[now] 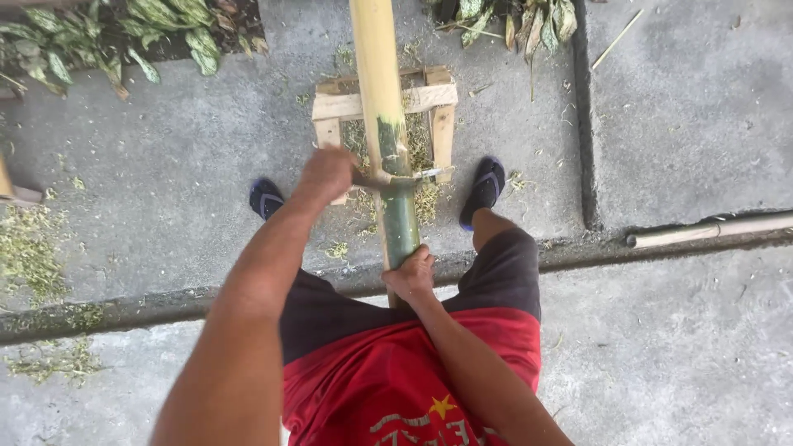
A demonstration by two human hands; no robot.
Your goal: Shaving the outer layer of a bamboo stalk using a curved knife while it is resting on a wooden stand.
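Bamboo pole (382,91), long and upright-leaning, propped across a small wooden frame (429,99) on the concrete and running back toward the body; upper length already pale and stripped, lower stretch toward the body still green. Head view only: seemingly mid-scrape, skin being shaved off at the border between pale and green, just on the near side of the frame. Left hand (328,172) just left of the pole at that border, fist curled tight round the handle of a knife (405,176), blade laid crosswise against the pole, tip poking out on the pole's right. Left arm stretched long and nearly straight from the shoulder, wrist bent slightly inward toward the pole. Right hand (410,272) lower on the pole, nearest the body, fingers wrapped snugly round the green end, steadying it; forearm angled up from the lower right. Likely next: another stroke of the blade over the remaining green, calling for a firm hold at the near end and steady pressure so the edge does not skid. Blue sandals (486,188) planted either side of the pole, green shavings (33,248) scattered left of it.
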